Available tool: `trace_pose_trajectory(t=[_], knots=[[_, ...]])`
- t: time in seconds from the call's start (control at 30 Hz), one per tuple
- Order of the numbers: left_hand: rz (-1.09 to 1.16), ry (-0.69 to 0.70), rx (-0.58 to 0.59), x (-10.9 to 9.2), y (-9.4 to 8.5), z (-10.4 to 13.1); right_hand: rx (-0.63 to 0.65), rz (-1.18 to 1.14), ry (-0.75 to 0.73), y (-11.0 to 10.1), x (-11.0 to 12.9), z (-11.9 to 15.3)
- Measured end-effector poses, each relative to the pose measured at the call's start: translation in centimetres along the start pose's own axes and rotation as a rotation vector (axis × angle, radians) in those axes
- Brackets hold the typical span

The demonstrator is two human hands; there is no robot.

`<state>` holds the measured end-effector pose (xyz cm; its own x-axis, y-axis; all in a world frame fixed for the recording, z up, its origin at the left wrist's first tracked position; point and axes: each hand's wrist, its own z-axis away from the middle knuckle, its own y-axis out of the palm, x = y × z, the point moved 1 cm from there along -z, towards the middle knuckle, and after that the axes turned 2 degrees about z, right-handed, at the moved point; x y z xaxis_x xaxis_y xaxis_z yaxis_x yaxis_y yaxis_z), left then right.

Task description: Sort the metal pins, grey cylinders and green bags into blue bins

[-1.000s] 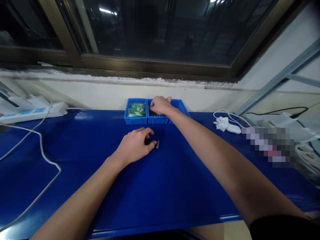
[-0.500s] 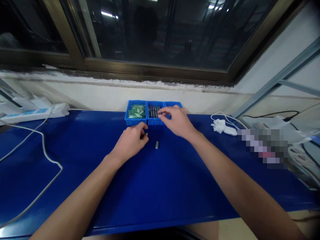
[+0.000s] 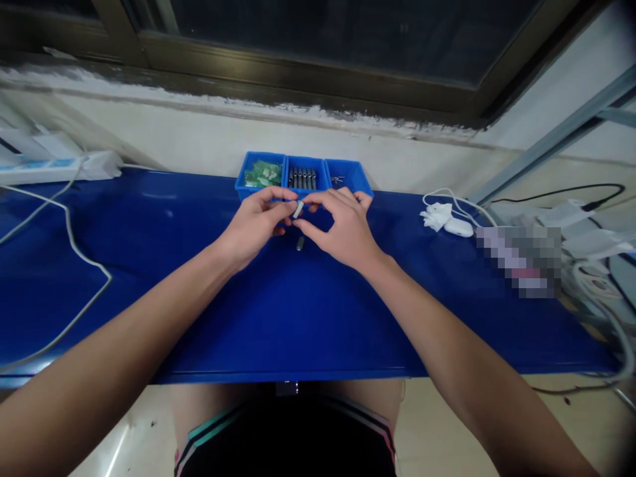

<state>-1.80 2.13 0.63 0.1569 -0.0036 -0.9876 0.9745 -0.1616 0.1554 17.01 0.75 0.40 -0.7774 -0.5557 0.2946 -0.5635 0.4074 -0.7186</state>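
Observation:
Between the fingertips of both hands is a small pale rectangular piece [image 3: 298, 210]; its exact kind is too small to make out. My left hand [image 3: 256, 222] pinches it between thumb and forefinger. My right hand [image 3: 342, 222] curls in from the other side, thumb and forefinger at the piece's ends. Just below the fingers a short dark metallic piece [image 3: 300, 243] lies on the blue table [image 3: 298, 311]. Behind my hands stand three joined blue bins. The left bin [image 3: 241, 185] holds green items, the middle bin [image 3: 307, 160] dark elongated pieces in a row, the right bin [image 3: 358, 173] small metal bits.
A white power strip [image 3: 99, 165] and a looping white cable [image 3: 106, 271] occupy the left side. Toward the right lie crumpled white tissue [image 3: 437, 216], a white rounded object [image 3: 458, 228] and a blurred-out item [image 3: 521, 262]. A wall and window frame rise behind the bins.
My right hand has come away from the middle bin and met my left hand at the small pale piece. The view has tilted downward; the dark piece still lies on the table.

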Motion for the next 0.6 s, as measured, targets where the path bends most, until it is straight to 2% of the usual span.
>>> trace_pose_trajectory(t=[0.2,0.43,0.6], knots=[[0.019,-0.044,0.017,-0.15,-0.01,0.05,-0.015,0.032,-0.010,0.08,0.23,0.17],[-0.117,0.051,0.071,-0.07,-0.74,-0.28,-0.011,0.117,-0.034,-0.18,0.25,0.13],[-0.069,0.063,0.108,0.09,-0.92,-0.53,0.034,0.185,-0.057,-0.08,0.81,0.30]])
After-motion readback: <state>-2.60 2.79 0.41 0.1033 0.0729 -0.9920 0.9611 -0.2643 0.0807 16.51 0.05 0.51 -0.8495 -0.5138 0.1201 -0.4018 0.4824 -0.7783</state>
